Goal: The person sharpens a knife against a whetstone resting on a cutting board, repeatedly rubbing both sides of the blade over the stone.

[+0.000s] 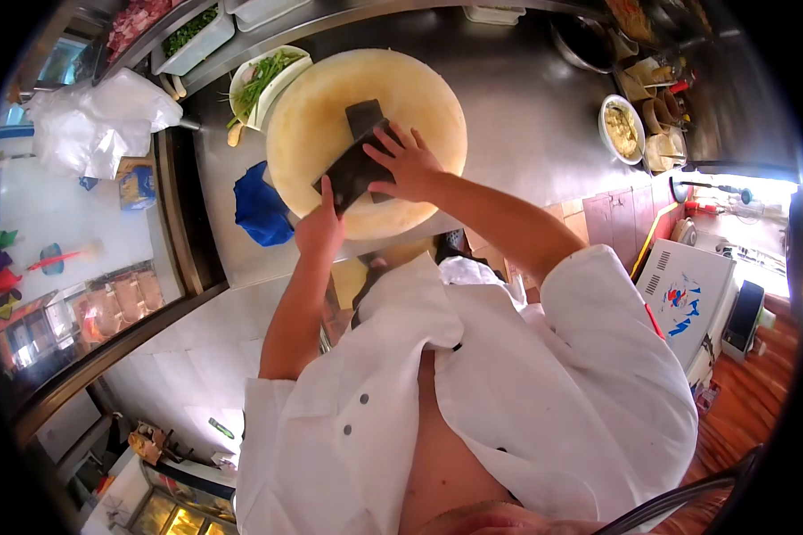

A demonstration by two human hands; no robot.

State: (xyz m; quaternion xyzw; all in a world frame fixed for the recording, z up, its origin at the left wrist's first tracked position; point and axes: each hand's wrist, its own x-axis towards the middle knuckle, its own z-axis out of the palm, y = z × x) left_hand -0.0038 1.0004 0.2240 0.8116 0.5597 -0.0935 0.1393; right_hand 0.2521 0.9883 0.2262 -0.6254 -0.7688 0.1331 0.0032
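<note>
On the round cutting board (317, 107) lies a dark rectangular block (362, 113) that looks like a whetstone. Across it rests the dark, broad blade of what looks like a cleaver (352, 172), hiding the block's middle. My left hand (319, 232) is closed at the near-left end of the cleaver, its index finger stretched up along the blade; the handle is hidden in the fist. From the right, my right hand (409, 167) lies with spread fingers on the blade's upper right part.
A bowl of green vegetables (270, 85) stands behind the board's left side, and a blue cloth or bag (261, 207) lies left of it. On the steel counter (517, 98) at right is a bowl of chopped pale food (622, 129). A white plastic bag (103, 125) hangs at left.
</note>
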